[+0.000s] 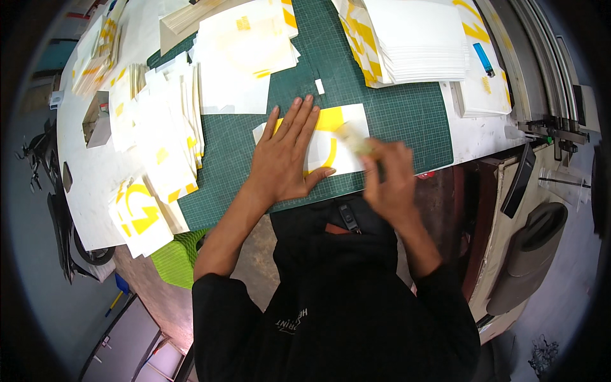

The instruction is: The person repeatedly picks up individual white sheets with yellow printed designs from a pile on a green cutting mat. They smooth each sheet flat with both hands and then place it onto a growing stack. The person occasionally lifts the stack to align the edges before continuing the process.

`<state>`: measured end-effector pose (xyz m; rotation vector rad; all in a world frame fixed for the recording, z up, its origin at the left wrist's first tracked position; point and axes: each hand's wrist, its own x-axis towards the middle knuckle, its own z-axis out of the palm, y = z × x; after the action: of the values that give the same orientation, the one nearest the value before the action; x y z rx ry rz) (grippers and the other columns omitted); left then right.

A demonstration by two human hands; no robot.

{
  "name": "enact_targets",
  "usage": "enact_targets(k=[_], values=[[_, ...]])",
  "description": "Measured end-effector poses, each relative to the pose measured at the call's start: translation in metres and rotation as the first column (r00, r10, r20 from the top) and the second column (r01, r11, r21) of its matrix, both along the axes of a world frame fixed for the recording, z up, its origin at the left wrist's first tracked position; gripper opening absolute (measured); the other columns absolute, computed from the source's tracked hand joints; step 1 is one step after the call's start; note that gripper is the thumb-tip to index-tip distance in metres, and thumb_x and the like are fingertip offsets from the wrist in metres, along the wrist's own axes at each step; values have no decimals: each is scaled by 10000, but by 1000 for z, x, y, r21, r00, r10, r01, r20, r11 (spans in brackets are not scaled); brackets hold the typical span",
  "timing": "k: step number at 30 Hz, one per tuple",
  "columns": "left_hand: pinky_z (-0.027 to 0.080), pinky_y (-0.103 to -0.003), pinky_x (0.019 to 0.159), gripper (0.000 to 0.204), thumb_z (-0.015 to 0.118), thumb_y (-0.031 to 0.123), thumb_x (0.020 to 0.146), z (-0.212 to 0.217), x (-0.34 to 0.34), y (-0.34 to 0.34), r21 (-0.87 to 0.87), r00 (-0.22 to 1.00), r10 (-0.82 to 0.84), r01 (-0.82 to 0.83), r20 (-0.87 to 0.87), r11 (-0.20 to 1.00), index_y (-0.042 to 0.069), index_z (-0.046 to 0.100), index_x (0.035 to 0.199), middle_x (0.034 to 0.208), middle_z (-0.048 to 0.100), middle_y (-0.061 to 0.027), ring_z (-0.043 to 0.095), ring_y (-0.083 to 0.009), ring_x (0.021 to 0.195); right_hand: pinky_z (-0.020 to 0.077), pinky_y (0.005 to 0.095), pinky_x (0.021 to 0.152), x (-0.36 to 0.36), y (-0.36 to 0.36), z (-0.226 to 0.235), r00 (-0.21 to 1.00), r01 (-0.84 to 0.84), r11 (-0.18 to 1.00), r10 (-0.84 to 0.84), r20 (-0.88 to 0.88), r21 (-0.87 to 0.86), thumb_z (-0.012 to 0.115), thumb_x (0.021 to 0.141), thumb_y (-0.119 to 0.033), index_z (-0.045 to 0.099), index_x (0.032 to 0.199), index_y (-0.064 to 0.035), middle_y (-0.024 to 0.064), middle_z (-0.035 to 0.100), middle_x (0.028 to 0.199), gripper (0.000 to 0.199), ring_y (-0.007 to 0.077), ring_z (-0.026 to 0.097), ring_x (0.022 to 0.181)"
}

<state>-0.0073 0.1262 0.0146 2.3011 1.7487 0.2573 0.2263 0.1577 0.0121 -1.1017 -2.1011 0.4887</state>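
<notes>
A white folded paper piece with yellow print (323, 155) lies near the front edge of the green cutting mat (414, 121). Flat on its left part rests my left hand (283, 156), fingers spread and pointing away from me. My right hand (391, 175), smeared by motion, is closed around a pale yellowish block-like object (353, 138) over the right part of the paper. Blur hides what kind of object it is. Just beyond the paper lies a small white scrap (319, 86).
Printed paper piles (168, 121) cover the table's left side, with more sheets (238, 48) at the back. A thick white stack (417, 44) stands back right, near a blue lighter-like item (484, 59). Metal rails (531, 70) border the right. A green stool (175, 262) sits below.
</notes>
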Motion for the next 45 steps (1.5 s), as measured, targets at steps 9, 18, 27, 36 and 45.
enact_targets(k=[9, 18, 27, 36, 45], values=[[152, -534, 1267, 1075, 586, 720, 886, -3, -1, -2, 8, 1000, 13, -14, 5, 1000, -56, 300, 1573, 1667, 263, -241, 223, -356, 1570, 373, 426, 718, -3, 71, -23, 981, 64, 978, -98, 167, 200, 717, 902, -115, 690, 1098, -55, 68, 688, 904, 207, 257, 558, 775], [146, -530, 1271, 1095, 556, 757, 882, -5, -2, -2, 30, 1000, 2, -1, -13, 1000, -50, 298, 1576, 1664, 253, -258, 214, -375, 1569, 394, 458, 773, -5, 70, -31, 983, 44, 984, -74, 169, 173, 731, 878, -82, 701, 1101, -23, 93, 686, 913, 233, 279, 595, 817], [95, -624, 1246, 924, 572, 600, 963, -8, -28, -43, 34, 990, 140, -140, 4, 990, -38, 308, 1578, 1671, 266, -228, 225, -380, 1566, 411, 445, 815, -33, 24, 6, 946, -317, 932, 299, 123, 175, 758, 868, -135, 714, 1069, -50, 31, 683, 906, 222, 217, 558, 826], [53, -639, 1246, 983, 559, 662, 936, -7, -30, -54, 20, 970, 243, -242, -21, 970, -14, 285, 1596, 1666, 285, -219, 246, -372, 1560, 388, 461, 814, -50, 75, -15, 973, -193, 955, 156, 170, 227, 750, 865, -96, 709, 1110, -89, 0, 714, 967, 249, 224, 568, 847], [51, -660, 1227, 1088, 543, 725, 913, -6, -29, -54, 39, 955, 289, -287, -61, 957, -98, 262, 1569, 1655, 254, -287, 198, -428, 1564, 414, 440, 786, -89, 81, -11, 954, -285, 930, 251, 166, 230, 733, 854, -132, 709, 1061, -89, 46, 642, 830, 213, 251, 562, 779]])
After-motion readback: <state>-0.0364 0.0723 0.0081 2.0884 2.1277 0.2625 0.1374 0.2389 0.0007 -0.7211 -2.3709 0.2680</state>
